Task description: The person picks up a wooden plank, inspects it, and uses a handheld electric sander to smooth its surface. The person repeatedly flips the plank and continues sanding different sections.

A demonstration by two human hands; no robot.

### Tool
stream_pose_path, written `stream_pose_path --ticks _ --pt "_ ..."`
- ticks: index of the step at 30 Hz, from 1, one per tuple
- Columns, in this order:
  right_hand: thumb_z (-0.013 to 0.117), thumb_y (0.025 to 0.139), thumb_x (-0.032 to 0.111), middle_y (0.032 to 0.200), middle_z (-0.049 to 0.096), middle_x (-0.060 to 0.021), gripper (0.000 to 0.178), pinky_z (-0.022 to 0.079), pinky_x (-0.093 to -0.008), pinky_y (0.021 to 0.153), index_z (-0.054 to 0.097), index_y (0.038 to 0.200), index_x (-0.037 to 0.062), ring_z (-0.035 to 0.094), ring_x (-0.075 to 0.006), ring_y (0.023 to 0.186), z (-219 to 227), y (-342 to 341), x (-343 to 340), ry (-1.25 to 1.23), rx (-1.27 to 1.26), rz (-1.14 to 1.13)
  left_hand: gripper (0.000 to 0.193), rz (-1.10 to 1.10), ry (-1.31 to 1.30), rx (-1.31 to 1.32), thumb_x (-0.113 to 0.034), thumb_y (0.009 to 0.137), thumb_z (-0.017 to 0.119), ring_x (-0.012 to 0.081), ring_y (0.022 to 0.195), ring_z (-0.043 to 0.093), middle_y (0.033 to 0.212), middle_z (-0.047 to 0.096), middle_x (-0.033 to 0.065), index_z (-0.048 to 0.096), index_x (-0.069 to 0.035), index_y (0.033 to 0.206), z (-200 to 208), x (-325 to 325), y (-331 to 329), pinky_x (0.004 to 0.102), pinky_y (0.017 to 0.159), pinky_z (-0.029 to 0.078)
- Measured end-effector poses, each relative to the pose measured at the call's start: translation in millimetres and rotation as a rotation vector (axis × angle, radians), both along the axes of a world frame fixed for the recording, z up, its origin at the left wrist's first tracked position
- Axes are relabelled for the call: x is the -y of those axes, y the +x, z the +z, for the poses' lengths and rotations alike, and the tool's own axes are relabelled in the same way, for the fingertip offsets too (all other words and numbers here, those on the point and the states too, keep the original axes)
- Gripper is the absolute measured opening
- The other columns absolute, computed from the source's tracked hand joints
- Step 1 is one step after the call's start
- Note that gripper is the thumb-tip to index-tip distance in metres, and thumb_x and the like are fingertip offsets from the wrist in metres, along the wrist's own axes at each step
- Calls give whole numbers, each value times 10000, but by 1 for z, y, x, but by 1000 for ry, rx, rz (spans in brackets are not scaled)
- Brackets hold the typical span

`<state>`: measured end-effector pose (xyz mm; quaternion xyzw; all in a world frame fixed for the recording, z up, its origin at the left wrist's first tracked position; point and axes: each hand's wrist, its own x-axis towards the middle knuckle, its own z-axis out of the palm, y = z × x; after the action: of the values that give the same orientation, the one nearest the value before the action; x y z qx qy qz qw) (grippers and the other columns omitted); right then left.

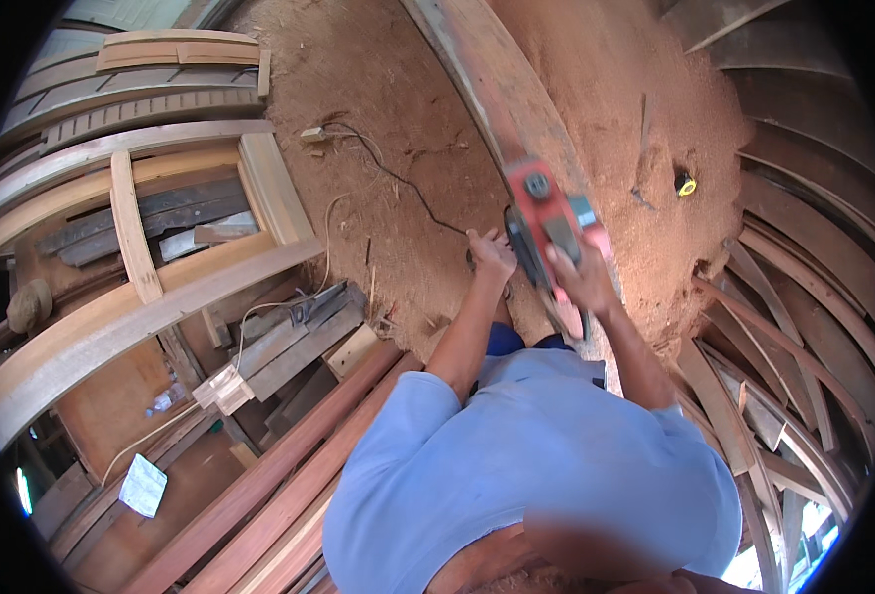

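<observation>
A red and grey electric planer rests on a long reddish wooden plank that runs from the top of the view down toward me. My right hand grips the planer's rear handle. My left hand is closed at the planer's left side, on the black power cord that trails off over the sawdust. My light blue shirt fills the lower middle of the view.
Sawdust covers the ground around the plank. A wooden door frame and stacked boards lie at left, reddish planks at lower left, more planks at right. A small yellow tape measure lies on the sawdust.
</observation>
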<state>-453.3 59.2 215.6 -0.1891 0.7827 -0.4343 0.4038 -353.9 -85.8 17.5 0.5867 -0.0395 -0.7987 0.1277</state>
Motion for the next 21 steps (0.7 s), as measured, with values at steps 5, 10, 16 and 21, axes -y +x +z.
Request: stream_pose_path --ticks 5,10,16,21 --pt "636 967 322 781 660 -150 417 538 -371 667 601 1172 -39 652 -227 693 -2 70 -77 -129 30 -108 750 -269 121 -98 -669 1019 222 270 869 608 1140 670 160 493 -33 1309 -32 -40 105 418 813 495" --pt "637 966 330 721 637 -136 388 522 -374 639 611 1085 -39 632 -203 670 -3 22 -11 -114 -63 -108 679 -341 50 -64 -618 1039 223 230 751 599 992 686 88 594 -57 1139 -20 -36 100 410 757 495" --pt "590 1001 387 631 538 -23 387 426 -325 526 589 889 16 497 -116 569 -22 -80 135 -173 -146 -126 782 -171 -258 -255 -778 957 290 291 969 599 1187 609 171 478 -112 1322 -42 5 18 412 867 482" --pt "603 997 450 612 525 21 407 421 -289 480 623 869 65 497 -88 524 -25 -171 255 -267 -107 -191 733 -301 -815 92 -566 1055 255 367 1378 440 1503 435 260 402 35 1447 -2 12 -84 416 1171 299"
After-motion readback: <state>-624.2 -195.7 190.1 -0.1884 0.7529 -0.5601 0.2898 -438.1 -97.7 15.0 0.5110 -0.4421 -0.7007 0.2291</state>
